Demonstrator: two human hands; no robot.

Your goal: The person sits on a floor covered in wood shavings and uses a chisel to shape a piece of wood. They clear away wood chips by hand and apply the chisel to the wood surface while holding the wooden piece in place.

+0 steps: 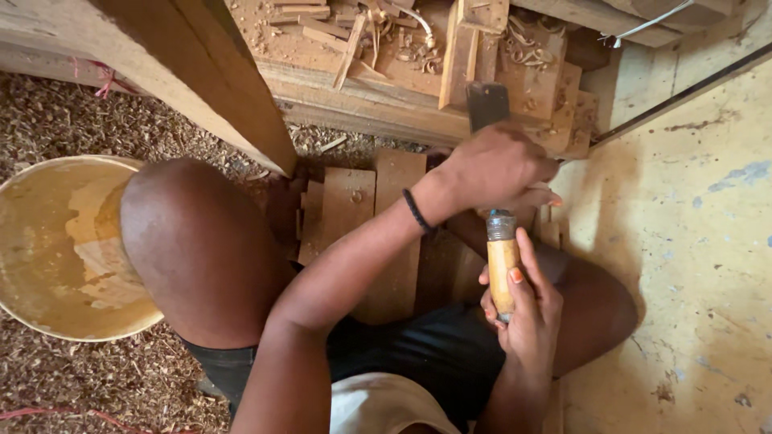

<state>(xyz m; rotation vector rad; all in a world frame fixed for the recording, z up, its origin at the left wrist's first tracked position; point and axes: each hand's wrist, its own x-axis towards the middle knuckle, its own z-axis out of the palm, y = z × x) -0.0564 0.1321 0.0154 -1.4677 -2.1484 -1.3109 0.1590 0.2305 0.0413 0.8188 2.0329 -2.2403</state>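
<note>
Left hand [494,169] fist on hammer [487,104] | right hand [523,309] wrapped rnd chisel handle [502,265]

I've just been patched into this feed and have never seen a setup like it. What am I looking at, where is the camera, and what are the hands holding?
There is no machine here: a person works with two bare hands, and the single camera sits on their head, looking down at their lap and knees.

The left hand, with a dark band at the wrist, crosses over from the left and grips a hammer with a dark metal head. The right hand holds a tool with a yellow wooden handle and a metal ring at its top; it looks like a chisel, though its blade is hidden.

Under the hands lie flat wooden boards. Beyond them is a heap of wood offcuts and curled shavings. A slanting wooden beam leans at the left, a round pale bucket stands on sawdust, and a bare concrete floor lies to the right.
</note>
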